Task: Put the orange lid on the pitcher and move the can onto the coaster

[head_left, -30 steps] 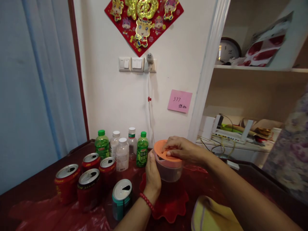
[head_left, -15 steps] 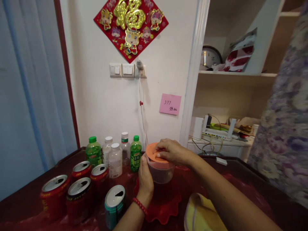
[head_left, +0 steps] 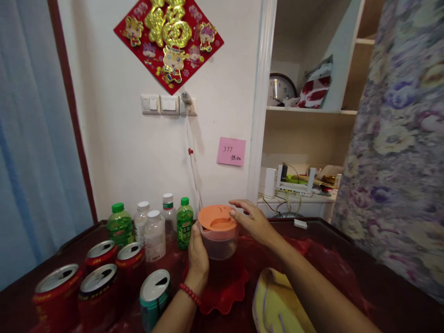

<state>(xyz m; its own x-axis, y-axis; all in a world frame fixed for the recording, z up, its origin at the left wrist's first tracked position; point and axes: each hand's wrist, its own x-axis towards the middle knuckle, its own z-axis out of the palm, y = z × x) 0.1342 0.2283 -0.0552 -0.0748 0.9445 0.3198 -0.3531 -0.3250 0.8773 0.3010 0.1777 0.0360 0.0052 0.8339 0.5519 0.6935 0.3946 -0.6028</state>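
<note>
A clear round container [head_left: 219, 245] with an orange lid [head_left: 218, 217] stands upright at the far middle of the table. My left hand [head_left: 199, 259], with a red bead bracelet on its wrist, rests against the container's left side, palm towards it; its far fingers are partly hidden. At the lid's right edge is my right hand [head_left: 255, 223], fingers apart and fingertips by the rim, holding nothing. In front of the container lies a red wavy-edged dish [head_left: 225, 296].
Several drink cans, such as a teal one [head_left: 154, 296], stand at the left. Behind them are green bottles [head_left: 185, 224] and clear bottles [head_left: 155, 238]. A yellow cloth [head_left: 277, 305] lies under my right forearm. A small white object [head_left: 300, 224] sits at the back right.
The view has turned right. My right hand has let go of the lid's middle and moved to its right edge, its fingers spread. The left hand stays beside the container.
</note>
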